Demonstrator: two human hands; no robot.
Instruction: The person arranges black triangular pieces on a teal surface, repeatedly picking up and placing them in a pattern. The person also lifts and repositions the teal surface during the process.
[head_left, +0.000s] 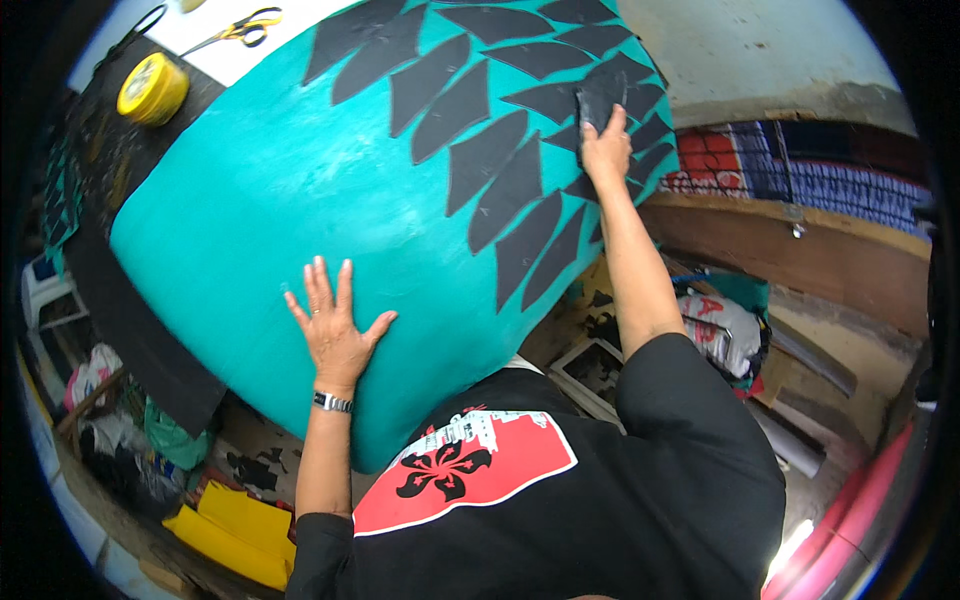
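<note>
A large teal sheet (300, 190) with a slightly glossy surface lies in front of me. Black leaf-shaped pieces (505, 205) lie on it in rows, over its far and right parts. My left hand (335, 335) rests flat on the bare teal near the front, fingers spread, holding nothing. Over the black pieces at the far right, my right hand (607, 150) grips a black, slightly shiny flat piece (600, 95), thumb on one side and fingers on the other. I cannot make out its exact kind.
Yellow-handled scissors (250, 28) lie on a white surface at the far left, with a yellow round tub (153, 90) nearby. Black sheet material (150, 335) hangs at the left. Folded yellow material (235, 530) and bags lie below. A wooden ledge (800, 245) runs along the right.
</note>
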